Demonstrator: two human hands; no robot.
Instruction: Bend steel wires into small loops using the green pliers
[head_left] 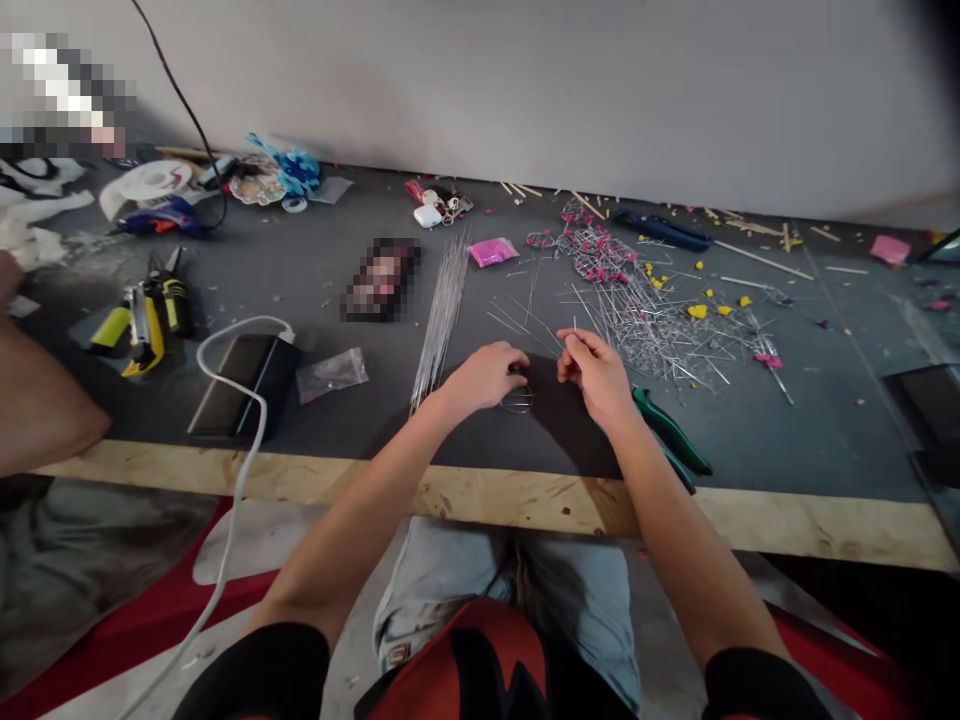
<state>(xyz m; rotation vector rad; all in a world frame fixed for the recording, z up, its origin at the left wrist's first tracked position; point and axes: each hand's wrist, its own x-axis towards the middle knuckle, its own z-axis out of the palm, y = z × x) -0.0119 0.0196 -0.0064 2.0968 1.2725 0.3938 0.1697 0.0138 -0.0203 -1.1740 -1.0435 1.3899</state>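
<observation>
My left hand (487, 376) rests low over the dark tabletop with its fingers curled in. What it may grip is hidden. Beside its thumb lie a few thin curved wire pieces (517, 404). To the right, my right hand (600, 378) is closed in a pinch, and the short tip of a thin wire (575, 323) sticks up from its fingertips. Loose straight wires (517, 318) lie just beyond both hands. Green-handled pliers (670, 432) rest by my right wrist, partly covered by it. A bundle of long straight wires (444, 310) lies left of my left hand.
Behind my right hand spreads a heap of cut wires (652, 325) with pink and yellow bits. A pink packet (493, 252), a small clear bag (332, 375) and a cabled black power bank (244, 385) lie around. Another person's arm (45, 400) rests at the left.
</observation>
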